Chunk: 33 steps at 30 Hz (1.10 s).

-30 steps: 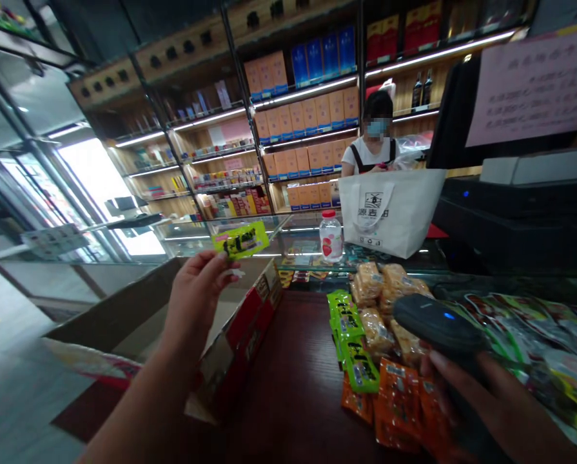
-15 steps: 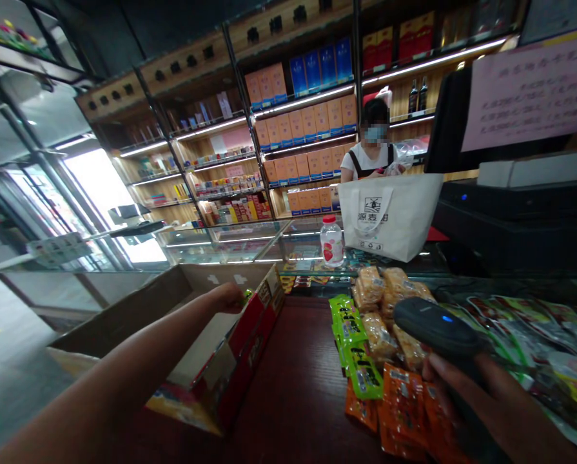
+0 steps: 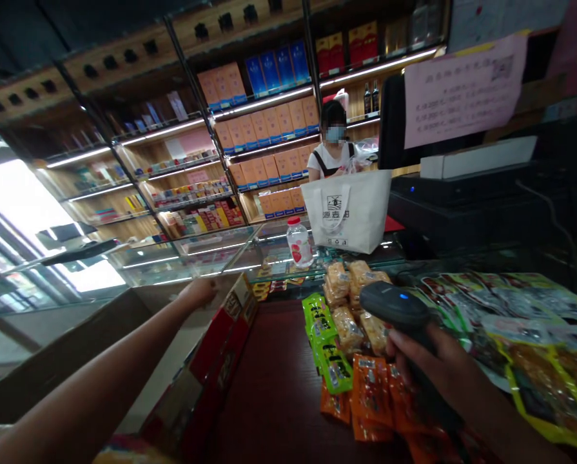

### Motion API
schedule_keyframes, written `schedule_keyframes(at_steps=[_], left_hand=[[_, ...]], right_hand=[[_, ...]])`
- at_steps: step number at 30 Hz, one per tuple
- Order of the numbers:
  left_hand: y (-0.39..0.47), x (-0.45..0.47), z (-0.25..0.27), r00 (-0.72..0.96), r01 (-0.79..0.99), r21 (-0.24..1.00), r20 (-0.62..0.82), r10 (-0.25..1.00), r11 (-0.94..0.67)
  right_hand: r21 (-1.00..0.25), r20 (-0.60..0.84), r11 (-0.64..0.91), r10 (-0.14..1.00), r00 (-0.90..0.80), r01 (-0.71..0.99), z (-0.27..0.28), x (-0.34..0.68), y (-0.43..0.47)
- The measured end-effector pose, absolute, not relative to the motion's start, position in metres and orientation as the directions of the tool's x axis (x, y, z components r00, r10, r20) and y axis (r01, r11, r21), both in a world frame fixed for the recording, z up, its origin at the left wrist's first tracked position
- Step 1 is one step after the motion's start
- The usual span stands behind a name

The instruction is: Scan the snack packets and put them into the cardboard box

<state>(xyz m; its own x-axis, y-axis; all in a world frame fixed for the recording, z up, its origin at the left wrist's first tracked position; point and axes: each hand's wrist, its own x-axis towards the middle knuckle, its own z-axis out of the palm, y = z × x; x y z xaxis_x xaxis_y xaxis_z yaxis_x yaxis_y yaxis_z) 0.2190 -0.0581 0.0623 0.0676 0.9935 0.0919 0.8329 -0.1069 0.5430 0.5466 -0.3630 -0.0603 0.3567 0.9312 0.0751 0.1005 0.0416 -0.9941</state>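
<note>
The right hand is gripping a black plastic handheld scanner over clear-wrapped tan snacks on a dark-red table. The left hand is hovering at an open red-and-brown cardboard box, its fingers showing too unclearly to tell whether they are closed.

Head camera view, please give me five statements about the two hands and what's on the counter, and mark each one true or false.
1. The right hand holds a dark scanner. True.
2. The scanner shows a red light. False: it shows a blue light.
3. The left hand is at the open cardboard box. True.
4. The clear bottle is beside the white bag. True.
5. The clear bottle has a blue cap. False: it has a red cap.
</note>
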Motion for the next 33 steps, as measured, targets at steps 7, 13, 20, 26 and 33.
schedule_keyframes(at_steps=[7,13,20,26,33], left_hand=[[-0.113,0.31,0.073,0.465,0.723,0.461,0.227,0.856,-0.515],[-0.179,0.35,-0.015,0.652,0.607,0.461,0.177,0.737,-0.648],[-0.184,0.345,-0.066,0.63,0.605,0.379,0.31,0.713,-0.7],[-0.199,0.34,-0.073,0.539,0.573,0.366,0.505,0.674,-0.733],[-0.239,0.341,-0.068,0.506,0.519,0.207,0.708,0.493,-0.829]], right_hand=[[-0.997,0.079,0.077,0.935,0.346,0.02,-0.058,0.546,-0.358],[-0.986,0.165,0.153,0.921,0.353,0.06,-0.055,0.546,-0.355],[-0.99,0.137,0.134,0.924,0.357,0.033,-0.05,0.545,-0.355],[-0.993,0.119,0.108,0.932,0.343,0.05,-0.051,0.545,-0.355],[-0.995,0.004,-0.033,0.924,0.382,0.092,-0.051,0.536,-0.357]])
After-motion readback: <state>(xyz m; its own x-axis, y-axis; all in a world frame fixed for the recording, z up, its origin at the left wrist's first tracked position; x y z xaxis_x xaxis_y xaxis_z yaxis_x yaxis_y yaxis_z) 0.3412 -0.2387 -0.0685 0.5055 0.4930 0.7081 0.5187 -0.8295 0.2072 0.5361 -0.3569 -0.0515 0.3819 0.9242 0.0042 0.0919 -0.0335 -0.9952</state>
